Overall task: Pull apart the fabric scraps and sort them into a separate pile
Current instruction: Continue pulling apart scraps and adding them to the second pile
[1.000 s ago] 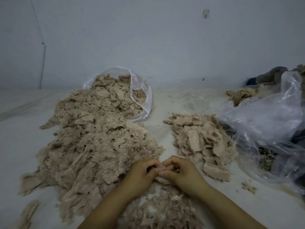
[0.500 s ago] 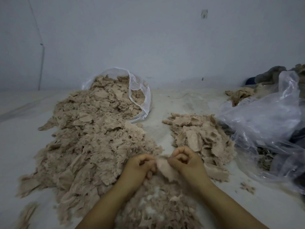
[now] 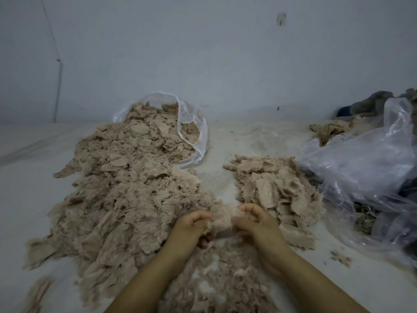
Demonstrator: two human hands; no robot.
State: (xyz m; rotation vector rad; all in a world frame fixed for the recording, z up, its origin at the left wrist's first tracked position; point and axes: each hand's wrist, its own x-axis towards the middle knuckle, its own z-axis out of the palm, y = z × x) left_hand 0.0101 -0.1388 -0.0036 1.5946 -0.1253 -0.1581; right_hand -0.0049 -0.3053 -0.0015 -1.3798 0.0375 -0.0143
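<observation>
Hands, two: left hand (image 3: 191, 227) and right hand (image 3: 255, 222), both with fingers curled, pinching opposite ends of one beige scrap (image 3: 222, 219) held stretched between them just above the worktop (image 3: 237, 141). Worktop, one, pale. Unsorted heap (image 3: 126, 195), one, the largest mass of beige fabric scraps, spread across the left half and spilling from the mouth of a clear plastic bag (image 3: 191, 129) lying on its side at the rear. Crumpled clear plastic bag (image 3: 365, 172), one, at the right edge, contents unclear. Sorted pile (image 3: 275, 190), one, smaller, right of centre, apart from the heap and just beyond the right hand. Loose scrap (image 3: 340, 258), one, alone near the right forearm.
</observation>
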